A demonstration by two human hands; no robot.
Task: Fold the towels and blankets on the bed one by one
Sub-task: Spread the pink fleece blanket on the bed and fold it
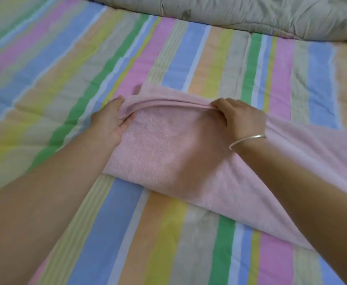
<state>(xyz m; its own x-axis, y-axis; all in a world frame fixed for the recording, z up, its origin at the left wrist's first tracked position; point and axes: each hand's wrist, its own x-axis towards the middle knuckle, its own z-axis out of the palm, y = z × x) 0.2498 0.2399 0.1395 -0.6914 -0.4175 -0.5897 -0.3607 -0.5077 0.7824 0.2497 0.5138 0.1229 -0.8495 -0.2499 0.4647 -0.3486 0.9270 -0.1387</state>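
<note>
A soft pale-pink terry towel [168, 157] lies partly folded in the middle of the bed, on a quilted cover of pastel stripes [189, 254], with its far edge doubled into a thick lip and its right portion running off under the person's right forearm toward the frame's edge. The left hand [109, 122] pinches the left end of that stacked edge, thumb on the near side and fingers wrapped behind, while the right hand [241, 118], which wears a thin silver bangle [246, 140] at the wrist, has its fingers curled over the same edge further right; the layers are drawn fairly taut between the two grips. The towel looks light, limp and plush: it will drape and sag wherever it is not supported, and its nap should cling to itself enough that stacked layers do not slide freely. Holding it at the two ends of a hem, as here, seems the sensible purchase, since a single central grip would let the corners droop and skew the fold. A crumpled beige quilt [250, 15] lies well apart along the far side of the bed, seemingly awaiting its own turn.
</note>
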